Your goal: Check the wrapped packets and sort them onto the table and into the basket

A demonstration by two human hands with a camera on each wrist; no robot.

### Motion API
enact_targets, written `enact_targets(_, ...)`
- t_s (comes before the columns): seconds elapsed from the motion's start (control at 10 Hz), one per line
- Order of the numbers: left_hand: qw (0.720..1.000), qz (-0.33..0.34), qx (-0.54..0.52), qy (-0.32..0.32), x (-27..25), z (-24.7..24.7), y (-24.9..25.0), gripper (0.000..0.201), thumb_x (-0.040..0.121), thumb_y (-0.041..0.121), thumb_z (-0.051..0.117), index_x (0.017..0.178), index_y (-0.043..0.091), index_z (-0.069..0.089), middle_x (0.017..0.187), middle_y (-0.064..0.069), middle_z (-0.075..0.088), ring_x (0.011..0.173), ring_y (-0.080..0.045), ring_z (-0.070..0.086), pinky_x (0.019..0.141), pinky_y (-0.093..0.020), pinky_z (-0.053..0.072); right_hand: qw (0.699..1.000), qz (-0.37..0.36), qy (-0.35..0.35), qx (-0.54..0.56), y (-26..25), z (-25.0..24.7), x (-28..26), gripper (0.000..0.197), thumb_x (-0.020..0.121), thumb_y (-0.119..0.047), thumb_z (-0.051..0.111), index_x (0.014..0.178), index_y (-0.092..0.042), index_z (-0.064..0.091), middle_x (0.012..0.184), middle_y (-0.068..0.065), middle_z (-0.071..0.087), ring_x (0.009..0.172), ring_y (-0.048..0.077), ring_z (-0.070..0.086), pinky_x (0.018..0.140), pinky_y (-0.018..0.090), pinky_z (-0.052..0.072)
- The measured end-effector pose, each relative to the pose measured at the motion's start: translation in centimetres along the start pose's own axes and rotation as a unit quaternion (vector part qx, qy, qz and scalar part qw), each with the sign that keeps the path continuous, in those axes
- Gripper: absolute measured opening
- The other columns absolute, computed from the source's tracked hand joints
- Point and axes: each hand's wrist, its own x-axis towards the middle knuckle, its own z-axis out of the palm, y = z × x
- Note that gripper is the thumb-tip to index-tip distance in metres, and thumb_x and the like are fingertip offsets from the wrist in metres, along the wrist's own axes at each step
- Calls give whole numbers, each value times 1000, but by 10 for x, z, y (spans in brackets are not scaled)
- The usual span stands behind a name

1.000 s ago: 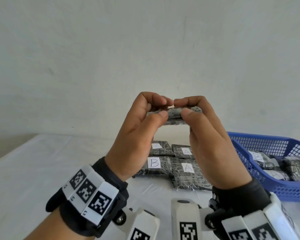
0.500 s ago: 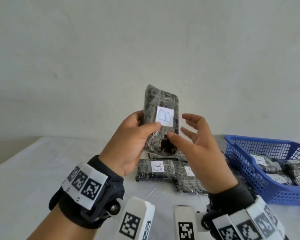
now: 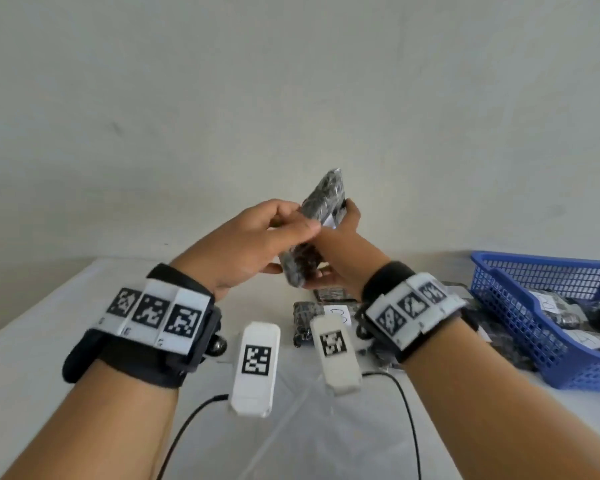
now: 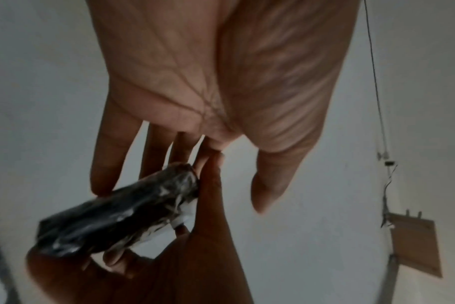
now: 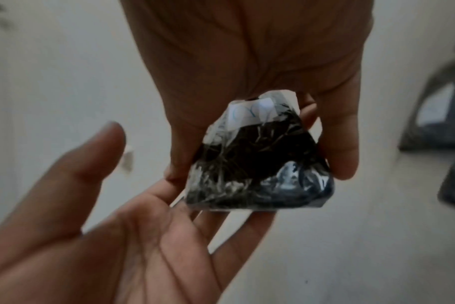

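A dark, plastic-wrapped packet point(image 3: 326, 194) is held tilted above the table point(image 3: 32, 323), its white label turned away to the right. The label's blue letter point(image 5: 249, 112) shows in the right wrist view. My right hand point(image 3: 333, 242) grips the packet point(image 5: 252, 164) between thumb and fingers point(image 5: 340, 144). My left hand point(image 3: 291, 233) lies against the packet point(image 4: 117, 216) with straight fingers point(image 4: 109, 164) and the thumb spread free. More packets point(image 3: 302, 317) lie on the table below my hands, one labelled B. The blue basket point(image 3: 520, 306) at the right holds several packets point(image 3: 575, 320).
White wrist camera units point(image 3: 255, 368) hang under both wrists and hide part of the packet pile. Black cables point(image 3: 409, 410) trail over the white tablecloth toward me. A plain wall stands behind the table. The basket sits at the table's right side.
The packet, upright in my left hand with its B label facing me, has turned and tilted. My right hand has taken hold of it, my left fingers have straightened, and both arms reach further forward.
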Motion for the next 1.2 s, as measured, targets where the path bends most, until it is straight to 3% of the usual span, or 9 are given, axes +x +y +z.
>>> enact_targets(0.2, 984, -1, 141, 107, 40, -29, -39, 43, 98, 13, 63, 139, 17, 51, 127, -1, 65, 108, -20, 66, 85, -31, 56, 997, 66, -8, -38, -5, 16, 41, 91, 85, -82, 57, 150, -28, 25, 124, 21, 58, 95, 42, 74, 75, 56, 66)
enact_targets(0.3, 978, -49, 119, 167, 60, -57, -68, 30, 96, 13, 65, 126, 15, 59, 121, -8, 68, 108, -26, 68, 94, -40, 56, 952, 48, -51, -298, -1, -4, 54, 72, 101, -63, 50, 144, -6, 45, 126, 22, 63, 98, 33, 71, 86, 46, 64)
enact_targets(0.4, 982, -105, 60, 144, 76, -74, -96, 13, 101, 11, 61, 112, 16, 63, 121, -17, 69, 103, -29, 69, 93, -44, 59, 828, 24, -140, -543, 8, -24, 46, 70, 95, -66, 58, 139, -11, 61, 138, 5, 63, 116, 24, 61, 107, 41, 46)
enact_targets(0.5, 981, -160, 31, 104, 90, -74, -119, 13, 105, 10, 54, 103, 13, 67, 122, -21, 68, 96, -25, 67, 83, -35, 58, 757, 34, -216, -616, 28, -29, 35, 71, 88, -55, 76, 146, -21, 55, 150, -1, 56, 134, 23, 53, 115, 40, 38)
enact_targets(0.7, 964, -234, 90, 85, 109, -61, -159, 15, 101, 21, 64, 96, 7, 70, 121, -25, 69, 103, -36, 67, 93, -45, 55, 753, 2, -211, -623, 47, -29, 40, 84, 85, -52, 81, 154, -24, 45, 159, 0, 48, 142, 25, 48, 117, 41, 39)
enact_targets(0.8, 946, -237, 212, 66, 116, -59, -175, 53, 83, 46, 80, 97, -4, 69, 92, -15, 67, 82, -28, 59, 81, -41, 48, 760, -3, -206, -617, 51, -30, 43, 85, 85, -52, 81, 156, -23, 43, 160, 0, 46, 144, 25, 46, 119, 42, 38)
enact_targets(0.9, 936, -233, 259, 49, 113, -51, -172, 54, 76, 53, 86, 82, 13, 51, 80, -1, 49, 71, -18, 46, 70, -33, 36, 770, -5, -196, -607, 53, -29, 41, 85, 86, -49, 81, 157, -23, 42, 160, 0, 46, 144, 25, 45, 117, 41, 37)
enact_targets(1.1, 921, -215, 324, 6, 107, -36, -167, 64, 83, 44, 83, 122, 2, 54, 114, -16, 62, 92, -25, 55, 73, -33, 41, 771, 4, -189, -608, 52, -31, 33, 86, 89, -49, 78, 160, -20, 38, 163, 2, 43, 147, 25, 43, 118, 38, 36)
enact_targets(1.2, 928, -177, 327, 28, 100, -29, -154, 81, 89, 43, 77, 149, 2, 41, 144, -15, 52, 128, -29, 52, 102, -35, 41, 798, 11, -161, -580, 51, -40, 24, 83, 92, -52, 74, 160, -22, 38, 164, 1, 42, 148, 24, 42, 119, 37, 34)
